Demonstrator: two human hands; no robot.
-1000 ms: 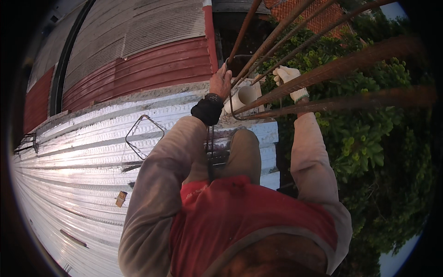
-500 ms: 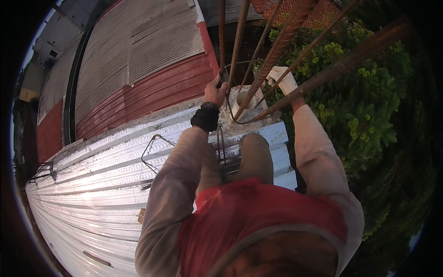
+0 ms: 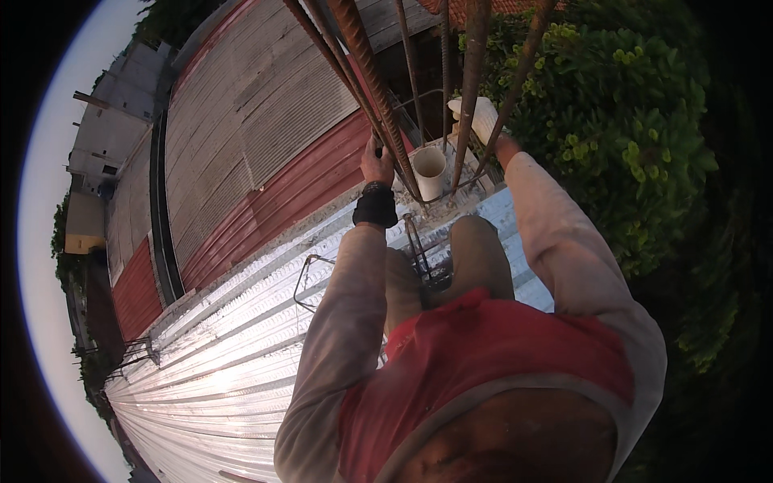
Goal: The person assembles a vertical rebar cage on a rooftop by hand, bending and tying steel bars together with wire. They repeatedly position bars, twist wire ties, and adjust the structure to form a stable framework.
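Observation:
Several rusty ribbed rebars (image 3: 359,48) rise toward me from a concrete column top (image 3: 483,189). A thin bent steel stirrup (image 3: 419,97) loops around them. My left hand (image 3: 376,167), bare with a black band at the wrist, is closed at the stirrup's left side beside a thick rebar; its fingertips are partly hidden. On the opposite side, my right hand (image 3: 483,119) in a white glove is curled at the stirrup's right side, partly covered by rebars. Between my hands stands a white open-topped cylinder (image 3: 429,167), like a pipe end.
Shiny corrugated metal sheeting (image 3: 217,386) spreads below me to the left, with a loose bent wire frame (image 3: 311,270) on it. Beyond lies a red and grey roof (image 3: 274,185). Leafy tree branches (image 3: 596,145) crowd the right side. More bars (image 3: 413,241) lie between my knees.
My view has turned, so the scene has shifted and more sky shows at left. The rebars appear farther left. Both hands stay around the rebars, and the white cylinder shows more fully.

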